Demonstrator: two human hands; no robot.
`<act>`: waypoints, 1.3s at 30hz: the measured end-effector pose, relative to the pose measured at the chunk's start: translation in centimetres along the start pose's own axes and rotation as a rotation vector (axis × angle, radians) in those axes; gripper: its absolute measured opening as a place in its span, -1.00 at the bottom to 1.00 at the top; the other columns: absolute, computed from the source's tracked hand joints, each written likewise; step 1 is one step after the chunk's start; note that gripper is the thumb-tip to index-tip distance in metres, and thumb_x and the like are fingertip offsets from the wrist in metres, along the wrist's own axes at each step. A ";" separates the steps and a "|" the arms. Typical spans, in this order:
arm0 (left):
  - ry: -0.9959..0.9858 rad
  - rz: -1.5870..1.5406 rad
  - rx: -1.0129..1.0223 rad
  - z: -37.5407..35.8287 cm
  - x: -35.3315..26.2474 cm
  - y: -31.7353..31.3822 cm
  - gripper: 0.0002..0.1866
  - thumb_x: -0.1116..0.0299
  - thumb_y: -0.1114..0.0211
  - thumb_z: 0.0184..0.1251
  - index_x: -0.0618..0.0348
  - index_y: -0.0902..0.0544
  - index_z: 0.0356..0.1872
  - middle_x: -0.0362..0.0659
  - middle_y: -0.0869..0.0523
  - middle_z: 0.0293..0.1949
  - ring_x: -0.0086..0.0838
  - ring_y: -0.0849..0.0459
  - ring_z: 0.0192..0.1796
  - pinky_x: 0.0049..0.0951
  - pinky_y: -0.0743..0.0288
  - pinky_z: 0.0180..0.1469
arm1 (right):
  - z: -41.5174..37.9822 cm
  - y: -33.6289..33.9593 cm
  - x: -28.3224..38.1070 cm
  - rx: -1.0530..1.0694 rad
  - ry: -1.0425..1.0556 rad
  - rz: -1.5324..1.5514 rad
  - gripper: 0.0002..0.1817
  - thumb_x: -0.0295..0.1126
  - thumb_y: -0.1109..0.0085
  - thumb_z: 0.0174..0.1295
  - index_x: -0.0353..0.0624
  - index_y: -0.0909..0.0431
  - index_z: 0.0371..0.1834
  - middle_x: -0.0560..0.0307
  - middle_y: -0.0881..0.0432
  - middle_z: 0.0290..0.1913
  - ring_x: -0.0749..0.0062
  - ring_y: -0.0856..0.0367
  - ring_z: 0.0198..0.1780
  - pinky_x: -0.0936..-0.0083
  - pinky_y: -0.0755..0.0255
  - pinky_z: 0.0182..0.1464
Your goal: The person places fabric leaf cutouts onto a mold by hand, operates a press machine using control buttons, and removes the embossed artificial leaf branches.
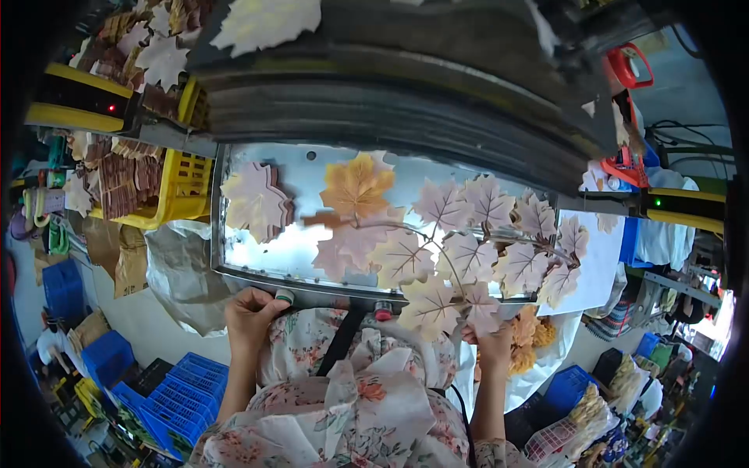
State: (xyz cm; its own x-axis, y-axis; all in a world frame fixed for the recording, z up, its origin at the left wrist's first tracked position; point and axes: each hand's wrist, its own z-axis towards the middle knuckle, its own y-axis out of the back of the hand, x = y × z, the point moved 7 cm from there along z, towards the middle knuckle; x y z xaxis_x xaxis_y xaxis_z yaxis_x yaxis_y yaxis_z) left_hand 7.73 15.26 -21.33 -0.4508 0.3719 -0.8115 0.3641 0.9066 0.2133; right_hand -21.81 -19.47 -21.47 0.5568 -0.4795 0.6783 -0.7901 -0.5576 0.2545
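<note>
My left hand [251, 312] is at the front edge of the metal tray, thumb and curled fingers against a green push button [285, 296]. Partly behind a leaf, my right hand [491, 342] is closed at the lower end of an artificial maple leaf branch [470, 256]. The branch spreads its pale, brown-veined leaves over the right half of the tray [261, 152]. Farther left in the tray are an orange-yellow maple leaf [359, 186] and a stack of pale leaves [256, 204]. A red button [383, 310] sits on the front edge between my hands.
A dark machine beam [390, 105] spans behind the tray, with yellow-black sensor bars [78, 97] on both sides. At left, a yellow basket [183, 187] holds stacked leaves. Blue crates [183, 402] stand lower left; orange artificial flowers [527, 339] lie beside my right hand.
</note>
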 end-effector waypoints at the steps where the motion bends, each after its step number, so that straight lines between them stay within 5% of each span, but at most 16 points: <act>1: -0.003 -0.003 -0.008 0.0 0.1 0.1 -0.82 0.64 -0.52 0.09 0.23 -0.63 -0.47 -0.24 -0.72 -0.49 -0.66 -0.62 -0.46 -0.63 -0.50 -0.35 | 0.0 0.1 -0.2 -0.002 -0.006 0.000 -0.92 -0.64 -0.21 0.16 -0.34 -0.69 -0.35 0.10 -0.73 -0.47 0.59 -0.65 -0.52 0.67 -0.55 -0.44; 17: -0.029 0.019 -0.023 -0.4 -1.0 -0.4 -0.81 0.60 -0.53 0.10 0.21 -0.63 -0.46 -0.31 -0.68 -0.48 -0.70 -0.55 -0.47 -0.65 -0.42 -0.36 | -0.1 0.4 0.3 0.065 0.069 0.016 -0.94 -0.61 -0.25 0.20 -0.35 -0.71 -0.34 0.09 -0.74 -0.46 0.58 -0.67 -0.51 0.66 -0.56 -0.44; 20: -0.055 0.075 -0.053 -1.0 -2.6 -0.8 -0.82 0.59 -0.52 0.12 0.22 -0.63 -0.45 -0.31 -0.66 -0.50 -0.69 -0.54 -0.48 -0.64 -0.40 -0.39 | -2.0 0.9 2.5 0.356 -0.008 -0.570 -0.92 -0.55 -0.30 0.24 -0.37 -0.71 -0.33 0.12 -0.70 -0.54 0.61 -0.64 -0.56 0.67 -0.54 -0.46; 23: -0.658 0.448 -0.015 -4.0 -12.7 -5.2 -0.86 0.58 -0.51 0.14 0.25 -0.66 -0.37 -0.27 -0.62 -0.52 -0.66 -0.54 -0.51 -0.62 -0.35 -0.44 | -6.8 1.1 10.1 0.224 0.073 -0.517 -0.83 -0.43 -0.34 0.28 -0.37 -0.70 -0.32 0.16 -0.63 -0.66 0.67 -0.60 -0.61 0.65 -0.46 -0.54; 25: -0.843 0.482 0.140 -3.3 -16.3 -9.9 -0.83 0.54 -0.52 0.12 0.23 -0.70 -0.28 -0.18 -0.61 -0.50 -0.52 -0.57 -0.54 -0.53 -0.37 -0.49 | -7.7 -1.3 14.2 0.139 0.270 -0.573 -0.80 -0.36 -0.35 0.28 -0.32 -0.71 -0.32 0.16 -0.63 -0.66 0.61 -0.55 -0.65 0.58 -0.40 -0.56; 28: -0.954 0.591 0.235 0.2 -16.9 -15.9 -0.84 0.47 -0.49 0.10 0.16 -0.72 -0.29 -0.10 -0.68 -0.36 -0.24 -0.66 -0.45 -0.34 -0.52 -0.41 | -6.5 -6.9 17.9 0.009 0.785 -1.033 -0.81 -0.29 -0.40 0.24 -0.21 -0.73 -0.30 0.13 -0.60 -0.66 0.42 -0.53 -0.69 0.49 -0.37 -0.55; 31: -1.172 0.730 0.294 1.4 -17.4 -19.0 -0.81 0.45 -0.48 0.07 0.16 -0.72 -0.27 -0.09 -0.66 -0.33 -0.16 -0.68 -0.38 -0.28 -0.54 -0.38 | -5.1 -9.7 16.5 0.111 1.044 -0.945 -0.85 -0.40 -0.44 0.15 -0.18 -0.73 -0.26 0.13 -0.59 -0.66 0.31 -0.53 -0.68 0.46 -0.36 -0.54; 36: -1.307 0.757 0.307 -2.6 -22.8 -15.5 -0.79 0.49 -0.48 0.06 0.19 -0.73 -0.24 -0.15 -0.62 -0.36 -0.26 -0.67 -0.42 -0.33 -0.54 -0.41 | -9.0 -5.3 19.4 0.018 0.891 -0.832 -0.83 -0.50 -0.46 0.06 -0.18 -0.73 -0.26 0.13 -0.60 -0.60 0.31 -0.55 -0.59 0.44 -0.39 -0.47; 39: -1.351 0.786 0.308 -5.0 -26.0 -15.1 -0.80 0.50 -0.48 0.08 0.18 -0.73 -0.24 -0.18 -0.60 -0.37 -0.31 -0.66 -0.44 -0.35 -0.53 -0.43 | -10.5 -0.5 21.6 -0.276 1.089 -0.814 -0.83 -0.62 -0.41 0.04 -0.22 -0.72 -0.27 0.13 -0.56 -0.42 0.41 -0.51 -0.45 0.50 -0.34 -0.41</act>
State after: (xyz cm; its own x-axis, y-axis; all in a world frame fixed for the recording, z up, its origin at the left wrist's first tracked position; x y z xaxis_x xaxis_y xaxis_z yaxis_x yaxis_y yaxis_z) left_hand 9.85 -7.06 -0.73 0.8821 0.1128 -0.4573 0.3658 0.4474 0.8161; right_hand -12.08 -22.47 0.27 0.5031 0.7484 0.4322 -0.4386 -0.2098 0.8739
